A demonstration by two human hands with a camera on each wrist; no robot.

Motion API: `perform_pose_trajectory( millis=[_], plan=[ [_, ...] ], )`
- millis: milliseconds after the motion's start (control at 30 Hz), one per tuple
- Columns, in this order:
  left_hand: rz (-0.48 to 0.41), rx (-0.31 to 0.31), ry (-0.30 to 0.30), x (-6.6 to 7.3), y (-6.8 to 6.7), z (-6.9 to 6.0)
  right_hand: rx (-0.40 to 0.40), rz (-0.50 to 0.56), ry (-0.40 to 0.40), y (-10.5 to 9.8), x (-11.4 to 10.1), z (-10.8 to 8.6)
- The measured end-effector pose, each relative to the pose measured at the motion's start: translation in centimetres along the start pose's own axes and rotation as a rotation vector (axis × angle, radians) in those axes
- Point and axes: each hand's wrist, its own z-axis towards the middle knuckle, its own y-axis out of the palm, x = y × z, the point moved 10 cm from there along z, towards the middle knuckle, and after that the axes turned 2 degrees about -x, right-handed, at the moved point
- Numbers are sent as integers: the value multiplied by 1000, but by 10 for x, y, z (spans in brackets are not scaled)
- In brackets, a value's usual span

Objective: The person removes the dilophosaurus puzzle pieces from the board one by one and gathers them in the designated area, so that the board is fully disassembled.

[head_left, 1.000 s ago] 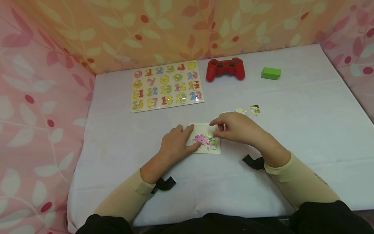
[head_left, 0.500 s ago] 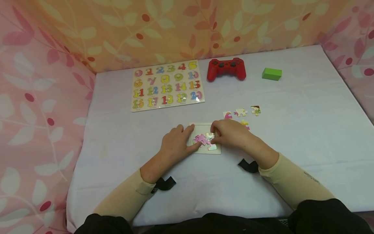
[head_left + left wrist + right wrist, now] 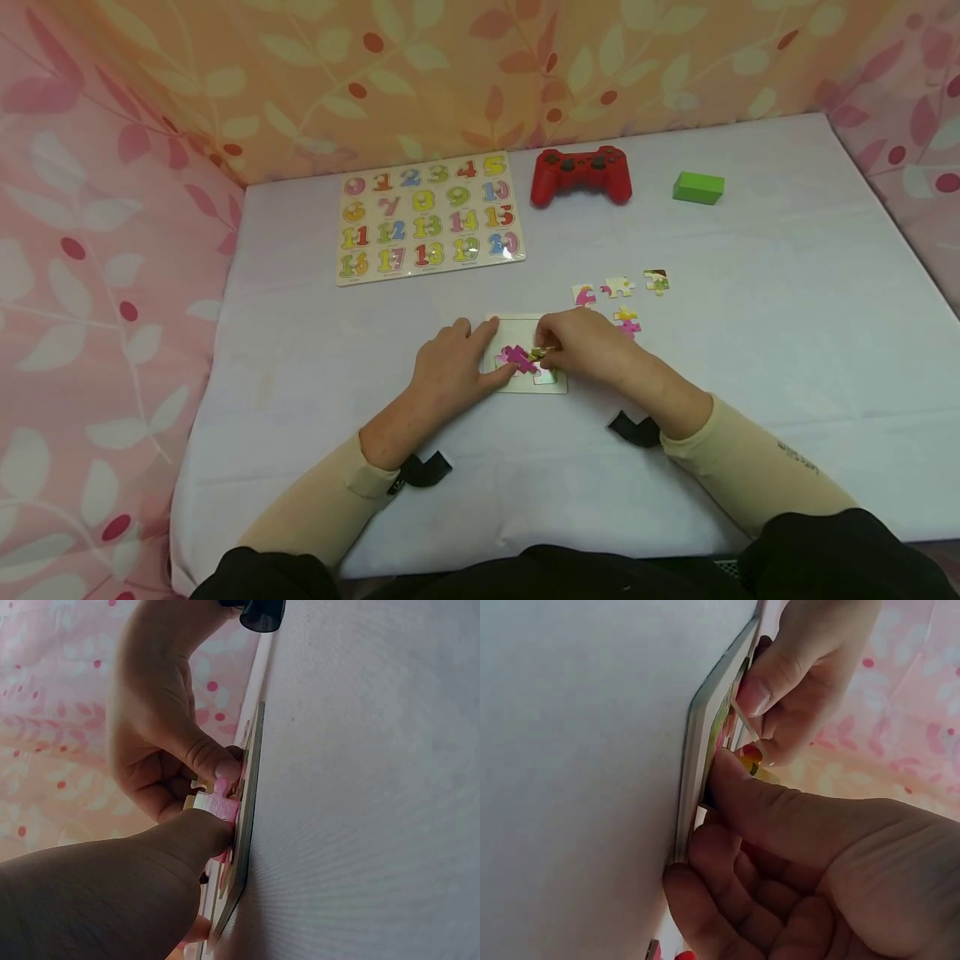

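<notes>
A small cream puzzle board lies on the table with several jigsaw pieces on it. My left hand rests along its left side, index fingertip near the upper left corner, thumb touching a pink jigsaw piece. In the left wrist view, that pink piece stands tilted off the board beside the left thumb. My right hand pinches a yellow-green jigsaw piece between thumb and index finger over the board's right half. In the right wrist view, the right fingers partly hide the board and its pieces.
Loose jigsaw pieces lie beyond the right hand, one magenta-and-yellow piece close to its knuckles. Farther back are a number puzzle, a red game controller and a green block. Patterned cloth walls border the table.
My right hand has moved slightly left and down onto the right-hand pieces, uncovering loose pieces behind it. It now pinches a tilted yellow-green piece. The pink piece has changed tilt; the left hand stays put.
</notes>
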Motion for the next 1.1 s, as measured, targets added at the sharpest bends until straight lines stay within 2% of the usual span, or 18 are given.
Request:
perform_pose_trajectory(
  millis=[300,400,500,567,733,1100],
  plan=[
    [-7,6,3,0,0,-1,52,-188,-50,-3,-17,-7],
    [-16,10,1,-1,0,-1,81,-277,-105,-1,-25,-10],
    [-16,8,-3,-1,0,-1,110,-297,-140,-3,-28,-12],
    [-12,5,-5,-1,0,-1,109,-254,-127,-5,-24,-11],
    [-10,-13,-10,-1,1,0,67,-82,-23,-17,-4,-11],
    [-10,-22,-11,-1,2,1,43,197,-16,-66,11,-34]
  ],
)
